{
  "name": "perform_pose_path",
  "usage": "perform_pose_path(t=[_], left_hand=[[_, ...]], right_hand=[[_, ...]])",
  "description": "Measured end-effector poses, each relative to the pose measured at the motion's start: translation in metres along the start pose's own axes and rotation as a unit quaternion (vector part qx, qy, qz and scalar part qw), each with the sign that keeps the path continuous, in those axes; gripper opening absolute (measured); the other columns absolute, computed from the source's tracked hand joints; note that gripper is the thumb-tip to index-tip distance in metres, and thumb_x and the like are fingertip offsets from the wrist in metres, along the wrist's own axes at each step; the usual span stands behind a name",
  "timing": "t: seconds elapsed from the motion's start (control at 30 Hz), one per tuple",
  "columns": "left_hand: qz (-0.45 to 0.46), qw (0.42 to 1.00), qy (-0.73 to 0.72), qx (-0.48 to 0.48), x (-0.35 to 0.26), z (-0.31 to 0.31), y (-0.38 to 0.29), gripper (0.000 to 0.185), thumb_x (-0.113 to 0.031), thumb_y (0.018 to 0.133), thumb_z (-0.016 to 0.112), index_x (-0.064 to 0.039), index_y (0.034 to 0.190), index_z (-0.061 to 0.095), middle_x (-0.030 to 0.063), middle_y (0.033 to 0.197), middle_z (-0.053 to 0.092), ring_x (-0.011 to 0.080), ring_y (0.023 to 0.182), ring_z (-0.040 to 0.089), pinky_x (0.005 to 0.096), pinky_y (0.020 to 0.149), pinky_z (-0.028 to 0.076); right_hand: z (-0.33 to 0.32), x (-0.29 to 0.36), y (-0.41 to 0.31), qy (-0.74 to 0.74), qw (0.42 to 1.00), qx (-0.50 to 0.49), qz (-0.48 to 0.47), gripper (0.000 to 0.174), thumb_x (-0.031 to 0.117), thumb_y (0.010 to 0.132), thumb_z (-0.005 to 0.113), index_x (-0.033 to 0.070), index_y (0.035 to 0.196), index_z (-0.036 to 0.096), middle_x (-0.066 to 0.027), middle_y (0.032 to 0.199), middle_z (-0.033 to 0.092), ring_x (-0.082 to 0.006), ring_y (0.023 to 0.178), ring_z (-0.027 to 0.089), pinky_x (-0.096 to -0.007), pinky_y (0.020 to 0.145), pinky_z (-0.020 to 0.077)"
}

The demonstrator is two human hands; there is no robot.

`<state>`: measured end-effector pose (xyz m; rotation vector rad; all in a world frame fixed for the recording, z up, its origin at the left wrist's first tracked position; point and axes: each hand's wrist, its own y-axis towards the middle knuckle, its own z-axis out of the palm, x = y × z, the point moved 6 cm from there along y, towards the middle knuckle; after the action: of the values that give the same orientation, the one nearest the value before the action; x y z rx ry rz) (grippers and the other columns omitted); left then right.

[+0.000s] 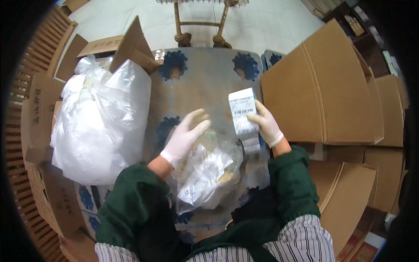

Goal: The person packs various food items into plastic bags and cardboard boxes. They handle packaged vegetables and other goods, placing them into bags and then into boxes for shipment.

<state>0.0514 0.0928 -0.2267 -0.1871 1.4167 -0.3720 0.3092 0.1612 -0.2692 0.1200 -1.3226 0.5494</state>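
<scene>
My right hand, in a thin white glove, grips a fan-folded stack of printed labels with the thumb laid over its face. Barcodes and writing cover the stack, and a short tail of labels hangs from its lower end. My left hand, gloved the same way, hovers over the upper left side of a clear plastic bag. Its fingers are slightly bent, blurred, and hold nothing that I can see. Yellowish contents show through that bag, which lies on the worn blue-grey table. A small printed label shows on its lower left.
At left, a large stuffed translucent plastic bag stands by an open cardboard box. Large cardboard boxes crowd the right side. Beyond the table's far edge is a rusty wheeled cart. Wooden slats line the far left.
</scene>
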Motion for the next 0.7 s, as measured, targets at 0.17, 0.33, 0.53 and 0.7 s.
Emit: perform_pose_path(t=[0.17, 0.33, 0.53, 0.7], left_hand=[[0.107, 0.971, -0.191, 0.093, -0.044, 0.023, 0.011, 0.054, -0.02, 0.1, 0.061, 0.002, 0.146, 0.043, 0.0101, 0.136, 0.058, 0.0172, 0.123, 0.054, 0.0337, 0.106, 0.041], [0.178, 0.975, -0.126, 0.036, -0.068, 0.007, -0.009, 0.038, -0.006, 0.1, 0.055, 0.004, 0.137, 0.053, 0.0074, 0.128, 0.064, 0.0134, 0.116, 0.058, 0.0295, 0.101, 0.046], [0.21, 0.969, 0.13, 0.016, -0.073, 0.002, -0.028, 0.039, 0.002, 0.095, 0.054, 0.0, 0.134, 0.056, 0.0108, 0.111, 0.071, 0.0133, 0.101, 0.066, 0.029, 0.09, 0.051], [0.346, 0.892, 0.292, 0.016, -0.078, -0.018, -0.044, 0.035, 0.008, 0.093, 0.054, 0.0, 0.126, 0.06, 0.0157, 0.108, 0.071, 0.0215, 0.1, 0.07, 0.0304, 0.088, 0.052]], right_hand=[[0.09, 0.07, -0.023, -0.148, 0.988, 0.036, 0.008, 0.059, 0.013, 0.092, 0.069, 0.001, 0.145, 0.046, -0.0105, 0.134, 0.059, -0.0172, 0.114, 0.06, -0.0346, 0.1, 0.0477], [0.134, 0.167, -0.043, -0.479, 0.748, -0.181, -0.421, 0.048, 0.01, 0.079, 0.078, 0.01, 0.126, 0.064, -0.0088, 0.115, 0.063, -0.0238, 0.1, 0.064, -0.0352, 0.086, 0.0521], [0.187, 0.179, -0.028, -0.643, 0.587, -0.065, -0.488, 0.041, 0.02, 0.075, 0.079, 0.016, 0.114, 0.069, -0.0014, 0.104, 0.067, -0.0197, 0.093, 0.066, -0.0344, 0.077, 0.0519], [0.182, 0.183, 0.005, -0.551, 0.789, 0.035, -0.27, 0.018, 0.013, 0.088, 0.072, 0.008, 0.105, 0.074, -0.0049, 0.087, 0.073, -0.0181, 0.079, 0.071, -0.0315, 0.074, 0.0572]])
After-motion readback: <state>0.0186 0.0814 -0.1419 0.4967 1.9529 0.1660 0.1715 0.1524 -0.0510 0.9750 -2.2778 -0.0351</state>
